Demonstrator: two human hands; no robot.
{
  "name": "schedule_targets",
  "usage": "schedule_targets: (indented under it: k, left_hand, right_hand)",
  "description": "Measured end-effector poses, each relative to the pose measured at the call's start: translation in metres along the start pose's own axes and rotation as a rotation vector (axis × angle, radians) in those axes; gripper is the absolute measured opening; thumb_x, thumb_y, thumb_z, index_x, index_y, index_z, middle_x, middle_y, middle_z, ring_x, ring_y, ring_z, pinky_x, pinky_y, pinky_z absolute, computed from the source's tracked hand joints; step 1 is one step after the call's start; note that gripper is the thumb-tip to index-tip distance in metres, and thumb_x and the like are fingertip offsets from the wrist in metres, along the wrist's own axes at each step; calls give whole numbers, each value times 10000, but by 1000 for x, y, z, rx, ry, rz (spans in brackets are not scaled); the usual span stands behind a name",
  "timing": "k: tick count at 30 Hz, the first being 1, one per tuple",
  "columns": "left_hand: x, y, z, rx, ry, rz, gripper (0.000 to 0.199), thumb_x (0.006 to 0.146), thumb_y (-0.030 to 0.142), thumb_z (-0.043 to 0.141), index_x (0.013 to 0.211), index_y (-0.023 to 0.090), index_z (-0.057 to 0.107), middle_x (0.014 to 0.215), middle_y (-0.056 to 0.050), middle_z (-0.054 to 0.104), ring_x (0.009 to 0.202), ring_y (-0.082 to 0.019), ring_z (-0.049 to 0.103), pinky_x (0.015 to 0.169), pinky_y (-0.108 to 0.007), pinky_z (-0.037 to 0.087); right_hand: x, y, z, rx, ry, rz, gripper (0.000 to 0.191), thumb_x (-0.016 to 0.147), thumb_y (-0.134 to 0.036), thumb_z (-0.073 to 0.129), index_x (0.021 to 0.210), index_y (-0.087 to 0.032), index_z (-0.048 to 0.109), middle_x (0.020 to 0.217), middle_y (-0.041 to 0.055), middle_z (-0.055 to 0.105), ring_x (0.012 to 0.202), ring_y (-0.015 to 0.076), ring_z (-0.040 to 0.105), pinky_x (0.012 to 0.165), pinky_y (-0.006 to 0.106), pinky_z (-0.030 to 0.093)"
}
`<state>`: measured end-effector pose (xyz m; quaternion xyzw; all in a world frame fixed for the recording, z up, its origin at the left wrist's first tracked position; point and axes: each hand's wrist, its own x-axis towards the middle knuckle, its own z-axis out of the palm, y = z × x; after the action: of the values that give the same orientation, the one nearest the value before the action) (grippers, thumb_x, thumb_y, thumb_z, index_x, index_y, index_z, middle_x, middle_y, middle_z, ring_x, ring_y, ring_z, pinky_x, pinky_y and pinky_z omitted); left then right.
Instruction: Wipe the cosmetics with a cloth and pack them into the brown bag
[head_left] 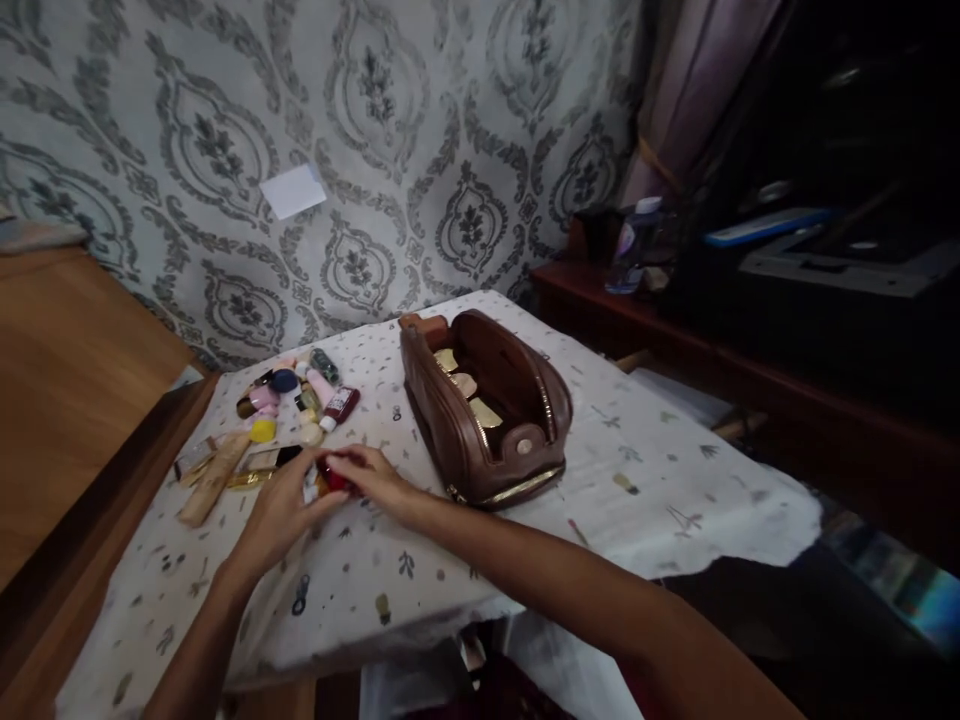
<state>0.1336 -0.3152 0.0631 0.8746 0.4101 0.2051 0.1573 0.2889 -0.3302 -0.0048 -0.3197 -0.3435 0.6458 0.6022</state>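
Observation:
My left hand (pixel 281 510) and my right hand (pixel 379 482) meet low over the table's near left part. Between their fingers is a small glossy red item (pixel 334 478), with amber and white bits showing beside it; the fingers hide its full shape. Just beyond my left hand lies a cluster of small toiletries: a dark red bottle with a white cap (pixel 341 405), a pink tube (pixel 321 385), a yellow cap (pixel 262 430) and a long beige tube (pixel 214 480). Right of my hands stands a brown toiletry bag (pixel 450 430), unzipped, with pale gold pieces (pixel 484 412) showing inside.
A white patterned cloth (pixel 637 490) covers the table, which meets a wallpapered wall. A wooden panel (pixel 82 370) borders the left side. At the right, a clear plastic bottle (pixel 628 250) stands on a dark red-brown surface. A white card (pixel 292 190) is on the wall.

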Motion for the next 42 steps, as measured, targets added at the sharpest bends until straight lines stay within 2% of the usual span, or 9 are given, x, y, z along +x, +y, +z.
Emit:
schedule_targets:
  k: [3,8,14,21,24,29,32,36,42]
  left_hand:
    - [2,5,-1,-160,156,-71,402,864,535,545,1101,217,615,1096,-50,694,1075,-260,633,965,-387,496]
    - [-2,10,10,-303,323,-244,457,969,525,343,1158,194,598,1077,-67,687,991,-228,648,859,-341,533]
    - [-13,19,39,-189,399,-43,422,984,422,391,1301,167,503,1310,-128,576,1245,-225,524,1076,-357,401]
    - [-8,0,49,-290,435,-213,434,1012,447,251,846,184,553,864,-68,607,847,-197,587,813,-321,489]
    - [-8,-6,48,-405,403,-268,443,1004,470,252,832,185,544,816,-52,620,790,-188,599,755,-306,501]
    - [-7,-7,44,-392,222,-165,364,858,419,617,1135,185,583,1126,-67,677,1048,-216,625,937,-314,484]
    - [0,-11,41,-365,180,-197,420,826,328,662,1208,184,563,1139,-66,679,1041,-219,635,932,-320,489]
    - [9,-19,29,-85,228,-235,430,823,278,661,1236,207,564,1202,-72,640,1130,-244,594,994,-351,454]
    - [8,-22,4,395,73,-382,495,844,363,646,1320,270,542,1206,-92,573,1096,-287,589,879,-352,470]
  right_hand:
    - [-1,-5,3,207,-33,75,323,755,-455,760,852,-165,654,713,-10,649,583,116,567,531,222,455]
    - [-4,-14,5,330,-28,164,214,876,-382,636,925,-175,658,808,26,704,682,137,640,618,235,520]
    - [-9,-13,3,297,-28,77,270,737,-370,800,911,-188,699,813,-2,710,684,115,628,629,216,524]
    - [-8,0,0,28,-161,79,495,671,-442,837,1079,-176,747,929,50,742,726,133,643,570,210,483]
    - [-7,2,0,26,-180,101,517,680,-450,823,1112,-180,732,991,69,739,785,160,660,607,235,500]
    - [-2,5,-4,11,-76,26,501,715,-508,771,1097,-194,695,1115,87,702,943,208,662,723,286,546]
    - [1,6,-8,-38,-43,17,569,744,-519,741,1208,-207,634,1153,94,679,905,205,672,714,306,560]
    - [2,10,-12,-109,-21,42,610,773,-460,722,1308,-217,561,1070,82,667,806,190,696,718,326,564]
    - [3,13,-14,-172,25,34,447,757,-426,740,1124,-203,615,928,39,619,813,206,712,675,298,554]
